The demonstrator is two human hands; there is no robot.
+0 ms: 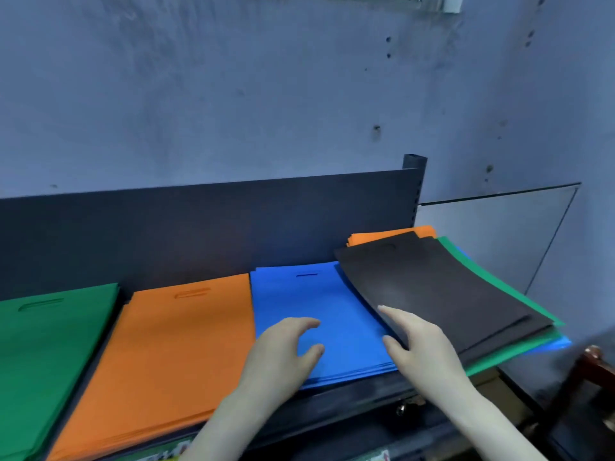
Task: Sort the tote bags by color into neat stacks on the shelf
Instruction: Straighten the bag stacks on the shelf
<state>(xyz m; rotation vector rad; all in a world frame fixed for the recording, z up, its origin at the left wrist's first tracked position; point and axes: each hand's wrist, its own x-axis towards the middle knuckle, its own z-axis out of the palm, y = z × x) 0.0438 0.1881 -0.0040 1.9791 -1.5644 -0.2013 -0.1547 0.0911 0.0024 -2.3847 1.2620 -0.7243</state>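
Green stack (50, 347), orange stack (173, 344), blue stack (332, 294) on shelf (352, 394); left hand (283, 351) over blue, right hand (422, 344) at black-topped pile (432, 287).

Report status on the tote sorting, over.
Left hand open over flat blue fabric tote stack. Right hand open, touching black fabric tote atop unsorted mixed pile. Pile overlaps blue stack.

Bare left hand (283, 351) and right hand (420, 344) (forearms bare too)
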